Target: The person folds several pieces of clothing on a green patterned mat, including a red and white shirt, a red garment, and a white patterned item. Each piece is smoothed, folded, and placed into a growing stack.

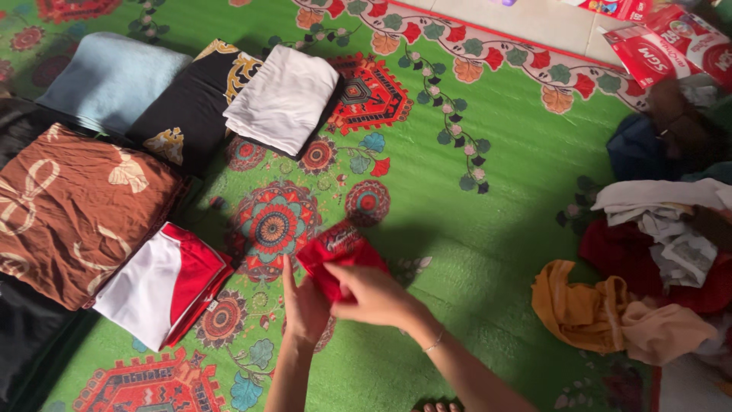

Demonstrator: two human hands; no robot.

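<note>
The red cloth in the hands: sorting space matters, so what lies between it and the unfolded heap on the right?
Only bare green mat separates the red cloth from the heap, in the head view.

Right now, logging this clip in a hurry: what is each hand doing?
Left hand: closed on the small red cloth.
Right hand: closed on the same cloth.

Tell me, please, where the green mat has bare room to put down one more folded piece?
The widest bare patch of the mat lies between the white folded cloth and the unfolded clothes heap. A smaller one is just beyond the hands, which hold a red cloth. The left side is crowded: brown cloth and red-white garment lie close together.
</note>
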